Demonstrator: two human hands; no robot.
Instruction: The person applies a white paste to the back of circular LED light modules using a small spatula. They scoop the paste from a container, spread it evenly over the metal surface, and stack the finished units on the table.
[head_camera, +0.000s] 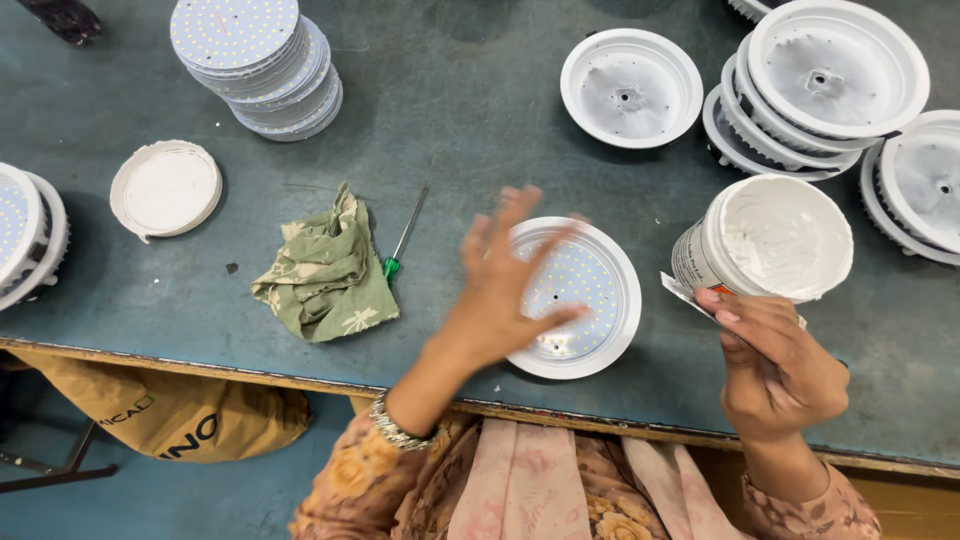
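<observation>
LED disc (575, 290) seated in white round housing (620, 330), near table's front edge (200, 365), centre. Head view: left hand (505, 290) blurred over disc, fingers splayed, gripping nothing. Right hand (775, 360) pinched on small card scrap (685, 295) beside open tub of white paste (775, 240). Step judged: pressing disc into housing. Next move likely needs even pressure, disc centred.

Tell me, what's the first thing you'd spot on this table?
Probably the blurred left hand spread over a round white lamp housing dotted with tiny lights, near the table's front edge. Just right of it, the right hand holds a small card beside an open tub of white paste. Stacks of white housings fill the far right corner, and a crumpled green cloth lies to the left.
</observation>
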